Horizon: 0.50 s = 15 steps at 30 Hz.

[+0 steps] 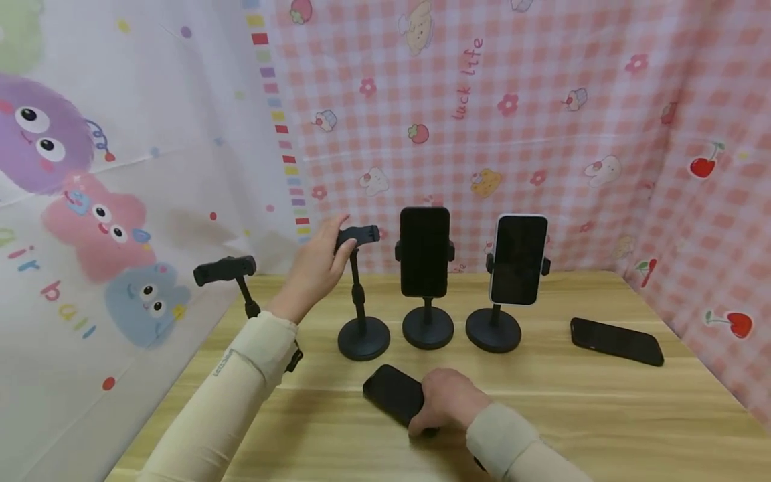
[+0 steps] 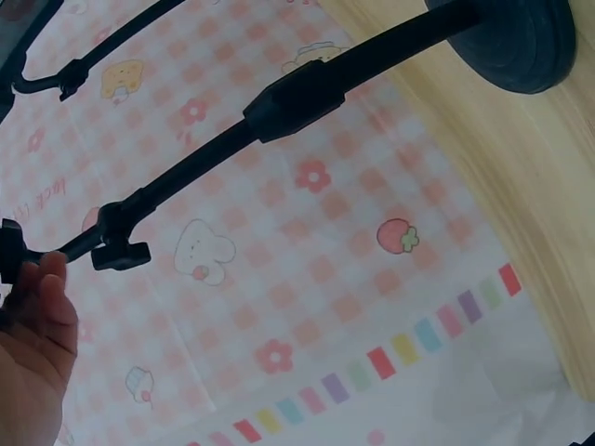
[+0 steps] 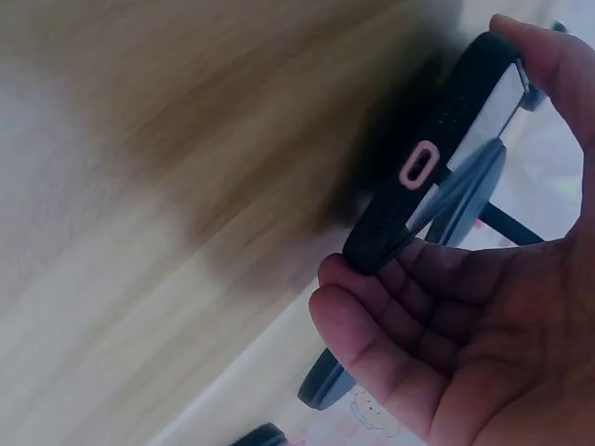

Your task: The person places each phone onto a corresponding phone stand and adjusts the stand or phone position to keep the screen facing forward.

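My left hand (image 1: pixel 319 268) holds the clamp head (image 1: pixel 365 234) of a black phone stand (image 1: pixel 364 338), thumb in front and fingers behind. In the left wrist view, the fingertips meet the top of the stand's thin pole (image 2: pixel 191 177). Low over the table, my right hand (image 1: pixel 452 400) grips a black smartphone (image 1: pixel 391 393) by its near end. The right wrist view shows thumb and fingers on opposite long edges of this phone (image 3: pixel 451 121), its charging port facing the camera. Whether the phone still touches the wood cannot be seen.
Right of the held stand, two more stands carry a black phone (image 1: pixel 424 251) and a white-edged phone (image 1: pixel 519 260). Another phone (image 1: pixel 617 342) lies flat at the right. A further stand's clamp (image 1: pixel 225 270) rises at the left, partly behind my forearm. Patterned cloth (image 1: pixel 542 134) hangs behind the table.
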Each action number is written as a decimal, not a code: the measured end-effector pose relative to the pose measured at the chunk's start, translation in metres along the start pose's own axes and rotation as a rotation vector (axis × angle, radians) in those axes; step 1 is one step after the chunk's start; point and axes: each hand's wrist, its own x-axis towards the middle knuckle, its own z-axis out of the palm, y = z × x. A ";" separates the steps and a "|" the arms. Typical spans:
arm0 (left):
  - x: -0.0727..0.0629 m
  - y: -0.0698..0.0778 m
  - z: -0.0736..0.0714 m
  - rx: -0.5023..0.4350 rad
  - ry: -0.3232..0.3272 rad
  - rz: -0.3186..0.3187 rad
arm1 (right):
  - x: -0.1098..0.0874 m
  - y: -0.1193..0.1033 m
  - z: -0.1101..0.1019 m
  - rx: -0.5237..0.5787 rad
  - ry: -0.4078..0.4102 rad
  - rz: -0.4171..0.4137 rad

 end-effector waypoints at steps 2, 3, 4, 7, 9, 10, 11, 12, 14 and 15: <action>0.002 0.000 0.001 0.006 0.023 0.045 | -0.002 0.002 -0.004 0.062 -0.023 0.031; 0.004 0.000 0.001 0.007 0.030 0.064 | -0.002 0.003 -0.006 0.087 -0.032 0.048; 0.005 0.000 0.002 0.008 0.037 0.085 | -0.003 0.003 -0.008 0.105 -0.038 0.060; 0.008 -0.001 0.004 -0.007 0.051 0.130 | -0.005 0.002 -0.014 0.127 -0.033 0.079; 0.009 -0.002 0.004 -0.019 0.044 0.139 | -0.007 0.000 -0.016 0.129 -0.009 0.072; 0.009 -0.003 0.004 -0.028 0.036 0.136 | -0.008 -0.001 -0.016 0.128 0.004 0.063; 0.008 -0.004 0.003 -0.033 0.030 0.129 | -0.009 -0.003 -0.016 0.131 0.017 0.055; 0.007 -0.005 0.003 -0.035 0.026 0.117 | -0.010 -0.005 -0.016 0.133 0.028 0.047; 0.005 -0.007 0.001 -0.038 0.017 0.095 | -0.011 -0.008 -0.016 0.145 0.048 0.043; 0.004 -0.008 -0.001 -0.038 0.012 0.082 | -0.012 -0.010 -0.017 0.151 0.058 0.045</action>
